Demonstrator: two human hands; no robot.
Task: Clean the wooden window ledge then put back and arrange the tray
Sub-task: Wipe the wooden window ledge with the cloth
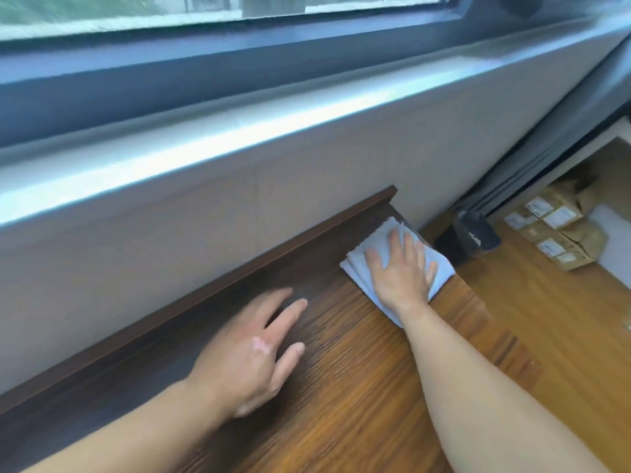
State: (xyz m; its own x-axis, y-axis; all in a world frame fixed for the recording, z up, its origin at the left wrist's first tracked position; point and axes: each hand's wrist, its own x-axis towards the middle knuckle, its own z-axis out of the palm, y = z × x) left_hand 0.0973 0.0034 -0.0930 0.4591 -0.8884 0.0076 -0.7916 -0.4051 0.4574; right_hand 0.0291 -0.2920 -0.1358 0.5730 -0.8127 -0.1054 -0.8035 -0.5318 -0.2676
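Wooden ledge [341,370] under the window [205,15], and the right hand [399,268] lies flat, fingers spread, pressing a folded pale blue cloth [367,268] at the ledge's far right end. Left hand [252,349] rests open on bare wood nearby, gripping nothing. Beyond the edge, cardboard boxes [560,233] sit on the floor.

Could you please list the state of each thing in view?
Cloth: folded, flat on the ledge's far end.
Right hand: open, pressed flat on the cloth.
Left hand: open, empty, over bare wood.
Ledge: bare, no tray on it.
Boxes: closed, stacked on the floor.
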